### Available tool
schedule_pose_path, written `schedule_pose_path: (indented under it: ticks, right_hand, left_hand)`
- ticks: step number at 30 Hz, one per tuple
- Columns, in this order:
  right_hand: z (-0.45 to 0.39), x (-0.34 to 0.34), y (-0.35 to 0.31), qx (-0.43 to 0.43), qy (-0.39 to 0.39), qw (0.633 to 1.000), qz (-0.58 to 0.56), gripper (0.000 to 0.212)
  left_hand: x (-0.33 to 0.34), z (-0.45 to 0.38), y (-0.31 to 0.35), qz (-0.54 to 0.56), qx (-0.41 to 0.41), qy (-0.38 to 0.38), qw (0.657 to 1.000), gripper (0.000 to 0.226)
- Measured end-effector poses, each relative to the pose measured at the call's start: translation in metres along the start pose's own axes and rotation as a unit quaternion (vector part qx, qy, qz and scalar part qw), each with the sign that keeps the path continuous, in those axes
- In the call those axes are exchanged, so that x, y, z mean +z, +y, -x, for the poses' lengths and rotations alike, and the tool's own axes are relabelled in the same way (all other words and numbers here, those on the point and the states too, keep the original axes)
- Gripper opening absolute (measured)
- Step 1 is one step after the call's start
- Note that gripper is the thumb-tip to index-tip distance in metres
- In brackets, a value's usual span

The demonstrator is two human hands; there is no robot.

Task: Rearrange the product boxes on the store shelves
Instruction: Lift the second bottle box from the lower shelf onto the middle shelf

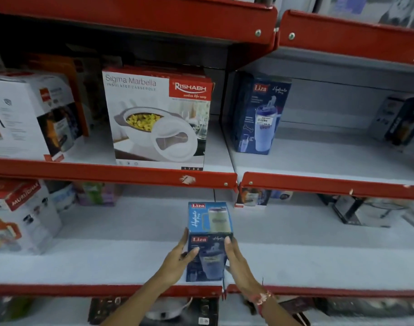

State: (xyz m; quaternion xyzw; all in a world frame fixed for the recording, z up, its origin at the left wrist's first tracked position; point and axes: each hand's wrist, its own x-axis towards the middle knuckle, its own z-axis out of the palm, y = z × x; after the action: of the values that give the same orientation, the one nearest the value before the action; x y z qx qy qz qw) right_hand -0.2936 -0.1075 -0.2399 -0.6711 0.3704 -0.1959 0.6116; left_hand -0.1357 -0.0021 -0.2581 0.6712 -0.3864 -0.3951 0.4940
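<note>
A blue Liza tumbler box [209, 241] stands near the front of the lower shelf [107, 262]. My left hand [177, 260] grips its left side, thumb across the front. My right hand [236, 257] presses against its right side. Both hands hold the box between them. On the shelf above stand a matching blue Liza box [260, 116], a large white Sigma Marbella casserole box [158, 118] and a white kettle box [29, 118].
A white Murlidhar box [20, 217] sits at the lower shelf's left end. Small boxes [95, 194] line the back of that shelf. Dark boxes [399, 118] stand at the far right. Red shelf lips [107, 172] front each level. A lower level holds dark boxes [154, 311].
</note>
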Motion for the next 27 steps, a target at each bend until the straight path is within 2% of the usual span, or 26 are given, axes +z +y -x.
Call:
schedule_pose_path:
  ticks: [4,7,9,15,22,27]
  right_hand:
    - [0.013,-0.016,-0.009,-0.047,-0.001,0.997,0.064,0.039]
    - [0.024,-0.032,-0.023,-0.067,0.018,0.995,0.077,0.038]
    - [0.036,-0.042,-0.036,-0.080,0.020,0.992,0.095,0.051]
    - [0.075,-0.061,-0.095,-0.172,0.033,0.982,0.078,0.051]
    - [0.090,-0.086,-0.197,-0.309,0.055,0.948,0.058,0.056]
    - [0.093,-0.096,-0.227,-0.333,0.056,0.941,0.032,0.056]
  left_hand:
    - [0.002,0.012,0.021,0.033,0.010,0.044,0.998,0.106]
    - [0.004,0.033,0.055,0.026,0.015,0.048,0.998,0.069]
    - [0.002,0.046,0.073,0.014,0.016,0.045,0.999,0.059]
    - [-0.011,0.087,0.144,0.014,0.058,0.059,0.996,0.068]
    - [-0.024,0.096,0.244,0.012,0.188,0.087,0.978,0.050]
    - [-0.026,0.093,0.277,0.003,0.237,0.098,0.967,0.061]
